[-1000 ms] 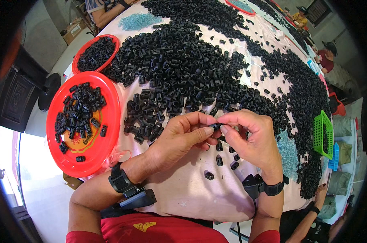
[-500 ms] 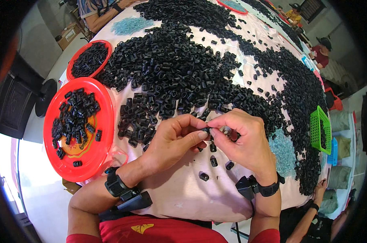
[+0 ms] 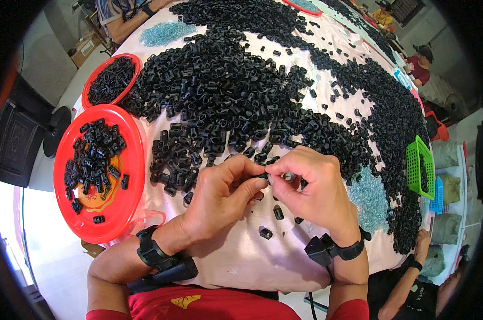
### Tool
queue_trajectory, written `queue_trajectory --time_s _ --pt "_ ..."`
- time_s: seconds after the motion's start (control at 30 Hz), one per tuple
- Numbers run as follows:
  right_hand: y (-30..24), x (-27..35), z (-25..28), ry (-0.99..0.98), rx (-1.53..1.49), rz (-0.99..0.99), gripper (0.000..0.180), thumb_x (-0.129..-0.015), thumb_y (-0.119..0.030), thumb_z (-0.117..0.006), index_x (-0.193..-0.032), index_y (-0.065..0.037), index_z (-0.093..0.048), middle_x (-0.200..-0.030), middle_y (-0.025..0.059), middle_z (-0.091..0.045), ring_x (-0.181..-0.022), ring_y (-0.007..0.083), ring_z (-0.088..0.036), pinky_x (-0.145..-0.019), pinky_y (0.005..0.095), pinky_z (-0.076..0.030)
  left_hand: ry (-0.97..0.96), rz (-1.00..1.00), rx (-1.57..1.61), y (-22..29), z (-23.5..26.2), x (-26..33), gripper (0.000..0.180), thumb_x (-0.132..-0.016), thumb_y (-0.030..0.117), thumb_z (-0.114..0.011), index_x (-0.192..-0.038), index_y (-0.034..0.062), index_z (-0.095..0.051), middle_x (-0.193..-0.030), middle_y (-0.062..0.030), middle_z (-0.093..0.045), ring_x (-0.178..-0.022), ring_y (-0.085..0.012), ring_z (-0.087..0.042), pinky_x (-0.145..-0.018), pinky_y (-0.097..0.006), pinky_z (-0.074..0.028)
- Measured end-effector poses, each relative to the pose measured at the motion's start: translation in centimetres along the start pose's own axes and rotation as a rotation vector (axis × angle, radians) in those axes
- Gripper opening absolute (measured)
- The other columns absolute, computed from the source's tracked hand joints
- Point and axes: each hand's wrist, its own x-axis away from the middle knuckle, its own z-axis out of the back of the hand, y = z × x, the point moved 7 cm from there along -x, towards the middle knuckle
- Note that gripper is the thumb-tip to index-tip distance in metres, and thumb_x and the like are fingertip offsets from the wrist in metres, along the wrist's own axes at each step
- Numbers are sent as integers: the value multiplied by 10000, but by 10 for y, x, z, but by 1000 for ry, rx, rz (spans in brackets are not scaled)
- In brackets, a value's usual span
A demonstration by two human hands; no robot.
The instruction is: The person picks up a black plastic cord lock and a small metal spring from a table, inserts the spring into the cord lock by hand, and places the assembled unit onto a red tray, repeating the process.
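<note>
My left hand (image 3: 224, 191) pinches a small black plastic part (image 3: 264, 176) between thumb and fingertips, above the near side of the table. Against it, the fingertips of my right hand (image 3: 312, 185) are pressed together; whatever they grip is hidden. A small pale, shiny thing (image 3: 289, 176) shows within the curl of the right fingers, too little of it to name. Several loose black parts (image 3: 278, 212) lie on the cloth below my hands. Beyond them spreads a big heap of the same hollow black parts (image 3: 214, 90).
A red plate (image 3: 134, 176) with black parts stands at the left, a red basin (image 3: 138, 66) of thin black pieces behind it. Bluish clear pieces (image 3: 368, 200) are piled at the right, near a green basket (image 3: 413, 165). Another person's hand (image 3: 422, 242) rests at the right table edge.
Both hands stay together at the black part, with the right fingertips closing in over it. The whole view has shifted slightly, moving the scene a little to the left.
</note>
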Motion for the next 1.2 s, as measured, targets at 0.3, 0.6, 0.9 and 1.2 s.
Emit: queue_trajectory --time_s 0.3,0.6,0.9,1.2 --pt "-1 0 -6 106 57 35 151 -793 40 -725 -936 -7 -715 -789 129 -677 -718 332 -645 -655 414 -535 40 77 156 2 0 -5 151 -1034 72 -625 -1146 -26 -646 -952 -42 -725 -826 -66 -673 -716 -221 -552" --pt "-15 -1 -9 56 181 117 335 -721 17 -774 -1051 4 -722 -839 104 -654 -783 293 -626 -664 385 -537 -46 175 301 -8 4 -9 241 -1041 142 -640 -1211 -28 -637 -1078 -101 -731 -948 -139 -707 -842 -291 -586" --pt "-23 2 -16 88 317 161 384 -693 -4 -790 -1068 8 -708 -875 106 -650 -801 288 -615 -667 378 -538 -33 204 375 -5 2 -9 197 -1048 148 -625 -1123 -30 -661 -1025 -73 -715 -883 -119 -686 -792 -264 -585" --pt "-25 1 -14 147 307 151 473 -664 -28 -823 -1122 0 -705 -885 100 -659 -801 274 -617 -656 369 -537 -33 215 390 1 2 -7 212 -1038 183 -605 -1101 -9 -668 -1025 -70 -725 -880 -112 -673 -815 -278 -564"
